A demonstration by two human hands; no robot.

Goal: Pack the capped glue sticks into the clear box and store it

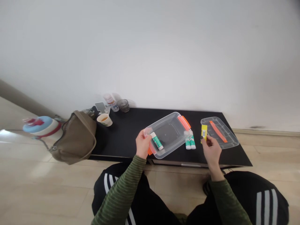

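Two hands fill my feed, both reaching forward from green striped sleeves (120, 190). On my right side, the right hand (211, 151) comes up and inward, wrist bent, fingers curled, thumb and fingertips pinched on a small yellow box (204, 132) that it holds above the bench (124, 137). I read a white label with dark print on that box; its long axis runs nearly straight away from the wearer. The left hand (142, 144) angles in from lower left, clamped on the near-left end of a clear plastic container (167, 132) with orange latches. Its long axis slants toward the far right; I can't tell whether its base touches the bench. Inside, beside the left thumb, a green-and-white tube (156, 141) lies pointing to the near right. Two similar tubes (190, 142) rest side by side between container and right hand, pointing toward the wearer. Farther right lies a clear lid (231, 137) with an orange strip.
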